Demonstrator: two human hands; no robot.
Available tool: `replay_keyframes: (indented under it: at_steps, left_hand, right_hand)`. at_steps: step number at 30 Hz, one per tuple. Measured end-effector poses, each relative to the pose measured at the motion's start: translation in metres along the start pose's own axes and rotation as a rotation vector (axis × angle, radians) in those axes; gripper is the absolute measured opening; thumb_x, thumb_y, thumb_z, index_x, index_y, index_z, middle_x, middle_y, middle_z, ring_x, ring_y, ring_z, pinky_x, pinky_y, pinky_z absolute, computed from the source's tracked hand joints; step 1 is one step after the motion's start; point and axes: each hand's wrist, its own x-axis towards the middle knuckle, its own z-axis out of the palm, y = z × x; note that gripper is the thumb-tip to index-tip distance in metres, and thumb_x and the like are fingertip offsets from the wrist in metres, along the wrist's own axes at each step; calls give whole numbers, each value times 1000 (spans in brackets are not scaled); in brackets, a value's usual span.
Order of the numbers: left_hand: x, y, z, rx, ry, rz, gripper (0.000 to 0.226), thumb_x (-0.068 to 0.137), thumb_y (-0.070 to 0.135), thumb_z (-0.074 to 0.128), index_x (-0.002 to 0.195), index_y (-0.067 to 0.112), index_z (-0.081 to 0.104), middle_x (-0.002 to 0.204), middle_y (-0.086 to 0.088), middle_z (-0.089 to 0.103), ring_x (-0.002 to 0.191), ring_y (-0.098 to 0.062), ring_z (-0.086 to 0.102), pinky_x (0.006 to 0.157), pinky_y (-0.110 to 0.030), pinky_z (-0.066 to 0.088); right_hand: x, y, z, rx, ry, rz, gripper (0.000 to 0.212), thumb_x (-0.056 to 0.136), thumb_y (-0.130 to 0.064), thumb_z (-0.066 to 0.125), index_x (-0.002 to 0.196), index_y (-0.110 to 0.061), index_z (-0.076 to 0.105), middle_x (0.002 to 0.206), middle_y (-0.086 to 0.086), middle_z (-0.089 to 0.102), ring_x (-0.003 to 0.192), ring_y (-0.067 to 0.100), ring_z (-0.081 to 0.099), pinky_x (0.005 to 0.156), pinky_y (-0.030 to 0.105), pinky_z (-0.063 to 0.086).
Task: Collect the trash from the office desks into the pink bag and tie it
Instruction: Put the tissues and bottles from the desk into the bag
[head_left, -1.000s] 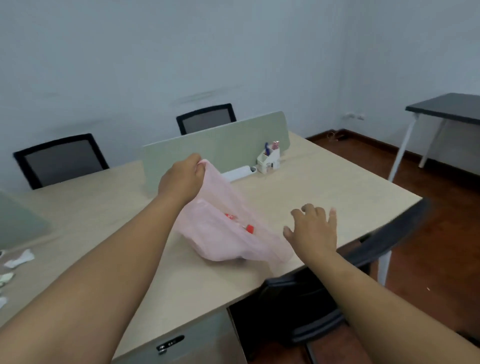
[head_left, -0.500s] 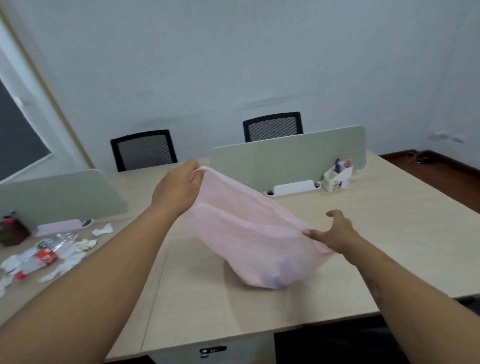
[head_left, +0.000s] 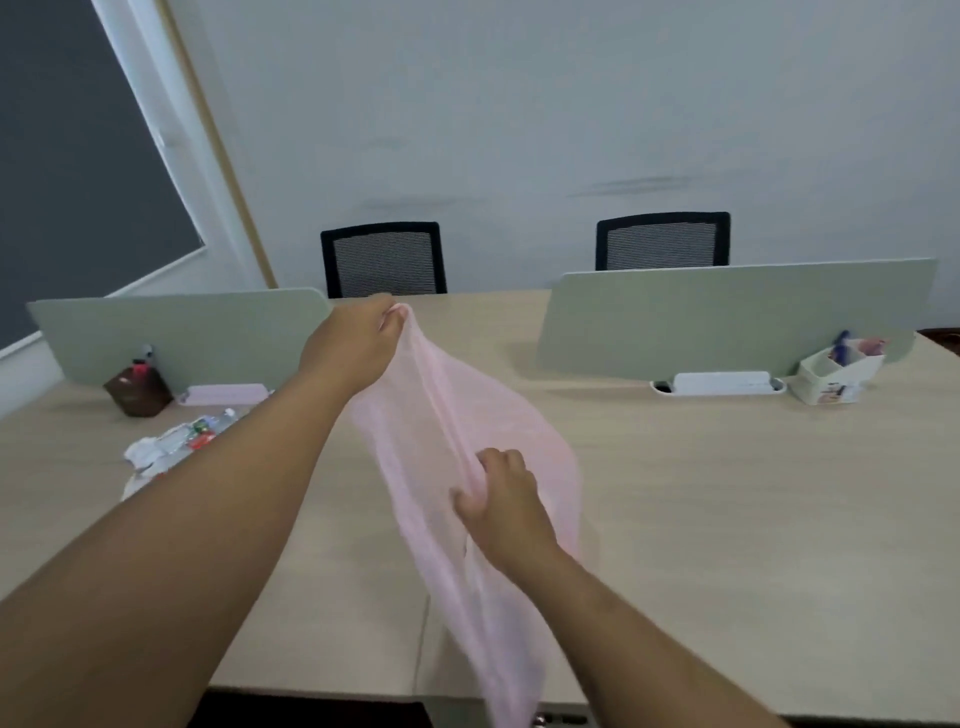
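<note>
A: What's nearest, low in the middle of the frame?

B: The right hand (head_left: 498, 499), fingers curled into a gathered fold halfway down the pink bag (head_left: 509, 415). The bag hangs in the air over the desk (head_left: 727, 509), stretched from bottom centre up toward the middle.

A: And the top end?

B: The left hand (head_left: 353, 343) pinches the bag's upper edge between thumb and fingers, just above centre.

A: How would it handle?

B: Thin, soft film that looks very light, slack and probably slippery. I'd take it by the bunched rim, not the sidewall, which could stretch or tear.

A: Anything in it?

B: I cannot tell; nothing shows through the plastic.

A: Further back?

B: At middle left, a trash pile (head_left: 166, 447) of wrappers and crumpled paper lies loose on the desk, not yet bagged. Behind it is a brown cup (head_left: 139, 391) with something red inside. At far right, a white holder (head_left: 831, 379) contains pens. Two chairs (head_left: 384, 260) stand beyond.
</note>
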Motion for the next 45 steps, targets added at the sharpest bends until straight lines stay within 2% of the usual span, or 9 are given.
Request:
replay_keyframes:
  at_steps: [3,9,12,15,22,27,31,37,45]
  left_hand:
    - [26,-49,-20,117,10,6,32,103,39,37,90,16,54,84,-6,59,82,-32,58,64,-34,41]
    - [68,-164,-58,226,55,-141,39,105,42,32,107,16,60,108,-16,65,97,-37,60,77,-41,46]
    - [86,-200,-73,200,103,-214,39,105,43,29,95,16,54,103,-17,63,88,-34,55,72,-39,42]
    - [100,-218,-82,48,138,-228,40,105,43,28,96,15,55,102,-15,62,90,-33,55,74,-37,40]
    - [99,-215,-60,-86,45,-102,37,104,41,36,101,18,65,96,-4,65,90,-25,58,79,-35,44]
    - [112,-222,-56,-24,98,-92,37,105,39,38,111,18,68,104,5,65,95,-16,57,84,-31,44]
    - [128,-246,-61,151,85,-108,38,103,44,36,94,17,62,89,-1,66,84,-25,59,79,-43,51]
    - [177,-258,-54,229,204,-340,41,105,45,28,92,15,53,96,-9,63,91,-33,58,76,-40,46]
    - [153,-269,-1,44,247,-405,42,106,42,28,102,13,58,91,-2,60,85,-25,55,73,-35,41]
  right_hand:
    - [45,-14,23,-118,169,37,21,97,-25,45,110,-12,55,118,12,56,108,32,56,84,37,47]
    - [139,-32,0,-450,-92,287,13,87,-9,46,84,-9,59,107,18,68,95,34,69,80,40,58]
    - [181,-59,-10,-159,65,330,21,89,0,45,77,0,62,82,23,70,71,34,72,69,48,61]
    - [210,-91,-2,137,166,211,13,91,-11,49,94,-6,61,101,20,66,80,29,63,78,44,58]
    - [248,-113,108,-141,-307,56,119,63,-61,79,154,-31,9,153,8,25,138,37,27,108,46,31]
    - [280,-82,168,-63,-247,66,38,86,-41,59,116,-17,63,119,11,65,105,31,62,89,37,52]
    - [325,-57,141,-40,-95,109,4,89,-16,55,85,-14,56,103,18,66,92,35,65,77,38,55]
    - [374,-106,53,235,273,58,23,87,3,37,95,-12,54,92,13,54,81,30,54,65,35,43]
    - [374,-107,44,73,180,-29,19,99,-11,35,99,-7,53,91,14,56,78,35,56,68,43,50]
